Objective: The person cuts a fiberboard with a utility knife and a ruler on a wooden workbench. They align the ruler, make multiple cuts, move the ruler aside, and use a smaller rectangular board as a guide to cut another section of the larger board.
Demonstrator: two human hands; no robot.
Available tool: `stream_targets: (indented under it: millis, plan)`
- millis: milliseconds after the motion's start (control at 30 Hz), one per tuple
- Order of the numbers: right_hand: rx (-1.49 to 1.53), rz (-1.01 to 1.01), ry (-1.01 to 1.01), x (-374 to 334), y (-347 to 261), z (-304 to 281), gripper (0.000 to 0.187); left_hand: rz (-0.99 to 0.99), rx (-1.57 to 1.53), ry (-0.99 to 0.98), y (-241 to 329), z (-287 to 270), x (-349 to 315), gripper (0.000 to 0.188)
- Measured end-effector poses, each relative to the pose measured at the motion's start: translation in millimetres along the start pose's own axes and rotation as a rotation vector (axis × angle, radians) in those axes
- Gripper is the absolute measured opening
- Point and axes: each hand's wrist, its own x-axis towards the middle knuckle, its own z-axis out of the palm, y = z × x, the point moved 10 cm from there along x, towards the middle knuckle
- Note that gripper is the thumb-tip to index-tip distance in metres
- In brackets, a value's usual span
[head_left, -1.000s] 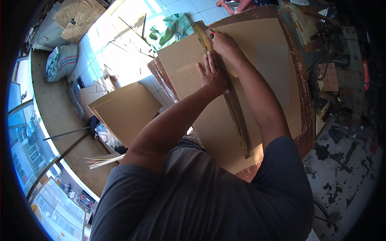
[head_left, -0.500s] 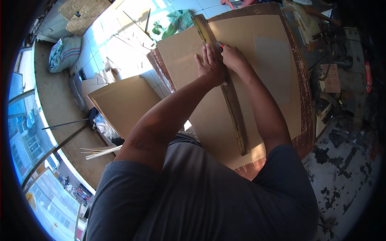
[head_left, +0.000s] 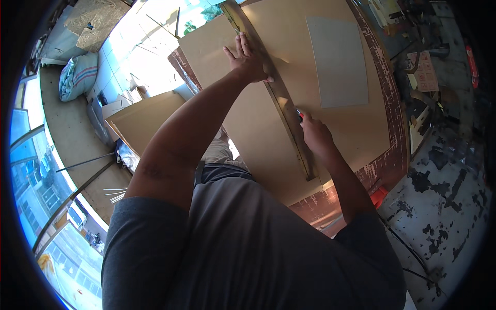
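My left hand (head_left: 247, 64) lies with fingers spread, pressing on the upper part of a long, worn straightedge (head_left: 281, 98). The straightedge runs slantwise across a large brown cardboard sheet (head_left: 248, 126). My right hand (head_left: 317, 135) is closed around a small red utility knife (head_left: 300, 114), mostly hidden by the fingers. Its tip is at the right edge of the straightedge, nearer to me than my left hand. A grey rectangular board (head_left: 338, 64) rests on the sheet to the right.
Under the sheet is a worn reddish-brown tabletop (head_left: 385, 98). Another cardboard piece (head_left: 139, 121) leans at the left, near a striped sack (head_left: 78, 76). Tools and scraps crowd the right side, above a paint-chipped white surface (head_left: 439, 201).
My right hand has drawn the knife toward me along the straightedge, away from my left hand. My left hand remains pressed on the straightedge. The whole view has shifted somewhat.
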Motion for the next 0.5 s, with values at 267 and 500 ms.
stream_targets:
  millis: [267, 500]
  plan:
    - [-0.047, 0.155, -0.165, -80, 58, 39, 0.025, 0.014, 0.002, 0.005, 3, -2, 4, 0.14]
    - [-0.038, 0.13, -0.234, -81, 64, 4, 0.026, 0.0, -0.007, -0.023, -3, -1, 0, 0.144]
